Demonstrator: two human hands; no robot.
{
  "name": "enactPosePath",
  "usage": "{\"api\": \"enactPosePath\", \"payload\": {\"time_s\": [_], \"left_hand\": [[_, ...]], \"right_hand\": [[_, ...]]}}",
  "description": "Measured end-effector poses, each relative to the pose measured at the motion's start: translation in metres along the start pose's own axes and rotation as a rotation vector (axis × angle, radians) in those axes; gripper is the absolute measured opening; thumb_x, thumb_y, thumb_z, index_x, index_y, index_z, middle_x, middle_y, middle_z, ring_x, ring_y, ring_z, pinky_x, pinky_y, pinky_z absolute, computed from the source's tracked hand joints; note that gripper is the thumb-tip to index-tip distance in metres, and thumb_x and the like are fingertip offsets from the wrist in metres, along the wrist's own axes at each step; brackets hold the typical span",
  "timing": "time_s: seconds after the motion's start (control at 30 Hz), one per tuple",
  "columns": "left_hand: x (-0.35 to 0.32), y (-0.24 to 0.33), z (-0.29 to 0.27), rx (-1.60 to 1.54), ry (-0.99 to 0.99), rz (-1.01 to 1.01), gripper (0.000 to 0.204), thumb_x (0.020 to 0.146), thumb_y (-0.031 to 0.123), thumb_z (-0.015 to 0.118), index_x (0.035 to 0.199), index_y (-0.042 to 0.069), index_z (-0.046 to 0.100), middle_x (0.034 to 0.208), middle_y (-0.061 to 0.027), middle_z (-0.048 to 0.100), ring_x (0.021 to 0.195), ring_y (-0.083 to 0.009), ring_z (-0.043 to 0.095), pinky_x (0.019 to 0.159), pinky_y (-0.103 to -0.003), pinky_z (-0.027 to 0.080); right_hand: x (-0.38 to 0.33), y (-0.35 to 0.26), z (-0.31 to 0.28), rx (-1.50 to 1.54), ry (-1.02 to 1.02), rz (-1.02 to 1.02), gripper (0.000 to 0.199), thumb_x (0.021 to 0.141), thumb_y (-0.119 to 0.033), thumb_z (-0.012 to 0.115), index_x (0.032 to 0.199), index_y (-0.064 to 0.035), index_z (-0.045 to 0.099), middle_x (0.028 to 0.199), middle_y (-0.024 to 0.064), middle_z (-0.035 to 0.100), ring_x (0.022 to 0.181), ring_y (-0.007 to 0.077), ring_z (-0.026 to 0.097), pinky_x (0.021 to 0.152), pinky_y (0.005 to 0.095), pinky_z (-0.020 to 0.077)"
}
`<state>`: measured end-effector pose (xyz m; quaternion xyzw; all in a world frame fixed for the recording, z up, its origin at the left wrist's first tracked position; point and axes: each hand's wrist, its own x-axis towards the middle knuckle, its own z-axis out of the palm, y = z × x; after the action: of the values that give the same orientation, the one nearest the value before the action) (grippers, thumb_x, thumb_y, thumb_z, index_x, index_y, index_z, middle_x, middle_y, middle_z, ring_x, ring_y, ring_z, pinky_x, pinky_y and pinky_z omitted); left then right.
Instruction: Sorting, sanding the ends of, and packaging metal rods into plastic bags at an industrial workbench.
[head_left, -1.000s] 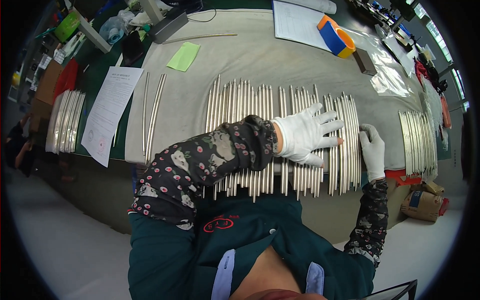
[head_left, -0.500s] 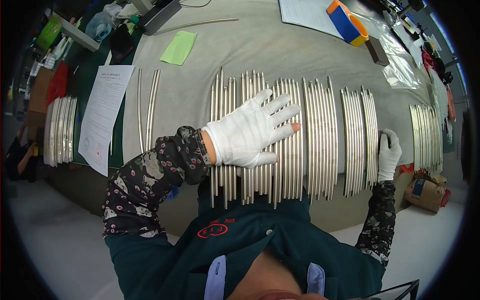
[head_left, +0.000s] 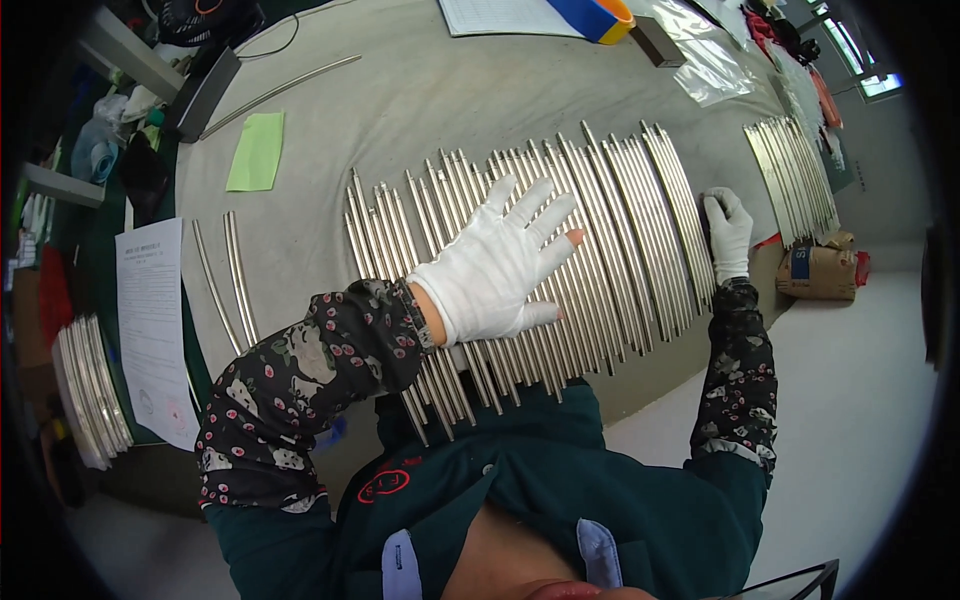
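Note:
Many slim, silvery metal rods (head_left: pixel 622 245) lie side by side in a wide row along the near edge of the cloth-covered table (head_left: pixel 330 110). My left hand (head_left: pixel 500 262), in a white glove with a bare thumb tip and fingertip, rests flat across the middle rods, fingers spread. At the row's right end, my gloved right hand (head_left: pixel 729 232) is closed, its curled fingers against the side of the outermost rod; no object shows in it. Rod ends stick out unevenly at both ends of the row.
Left of the row lie a few separate rods (head_left: pixel 238 270), a printed sheet (head_left: pixel 155 330) and a green paper (head_left: pixel 257 150). One curved rod (head_left: pixel 285 95) lies farther back. Wrapped rods (head_left: pixel 90 385) are at far left, another bundle (head_left: pixel 790 180) at right. A tape roll (head_left: pixel 598 15) sits behind.
The gaps between the right-hand groups of rods have closed up as my right hand came inward against them. My left hand stays spread on the rods. The whole view has turned.

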<state>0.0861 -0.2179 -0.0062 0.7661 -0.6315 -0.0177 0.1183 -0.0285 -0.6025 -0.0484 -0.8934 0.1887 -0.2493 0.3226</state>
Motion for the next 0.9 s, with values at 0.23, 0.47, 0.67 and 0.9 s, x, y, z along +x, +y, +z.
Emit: {"api": "enactPosePath", "payload": {"time_s": [0.23,0.47,0.67,0.9], "left_hand": [[0.002,0.000,-0.004,0.027,-0.041,0.016,0.077,0.087,0.054,0.059,0.144,0.004,0.044,0.154,-0.0241,0.031,0.145,-0.0413,0.025,0.117,-0.060,0.015],[0.042,0.017,0.003,0.009,0.038,0.100,0.074,0.088,0.054,0.058,0.145,0.007,0.044,0.155,-0.0227,0.032,0.144,-0.0399,0.028,0.117,-0.060,0.019],[0.068,0.030,-0.003,0.019,-0.070,0.108,0.072,0.089,0.052,0.056,0.145,0.009,0.043,0.155,-0.0236,0.030,0.144,-0.0406,0.028,0.117,-0.058,0.021],[0.088,-0.006,-0.003,-0.012,-0.029,0.170,0.069,0.095,0.053,0.048,0.148,0.009,0.039,0.157,-0.0213,0.030,0.144,-0.0386,0.031,0.118,-0.055,0.022]], "right_hand": [[0.002,-0.002,0.007,0.021,-0.031,0.014,0.015,0.089,-0.012,0.065,0.099,-0.0016,0.068,0.082,0.0055,0.068,0.073,0.0093,0.059,0.072,0.0260,0.0498],[0.006,-0.052,0.013,-0.433,-0.178,-0.112,0.026,0.093,-0.030,0.058,0.090,-0.0051,0.061,0.088,0.0182,0.068,0.084,0.0409,0.065,0.075,0.0475,0.0510],[0.002,-0.088,0.018,-0.444,-0.300,-0.161,0.025,0.094,-0.029,0.058,0.089,-0.0045,0.061,0.086,0.0183,0.067,0.083,0.0405,0.065,0.075,0.0490,0.0511],[-0.056,-0.073,-0.024,0.322,-0.017,0.129,0.024,0.095,-0.018,0.061,0.110,0.0009,0.064,0.102,0.0117,0.066,0.091,0.0193,0.064,0.082,0.0303,0.0502]]}}
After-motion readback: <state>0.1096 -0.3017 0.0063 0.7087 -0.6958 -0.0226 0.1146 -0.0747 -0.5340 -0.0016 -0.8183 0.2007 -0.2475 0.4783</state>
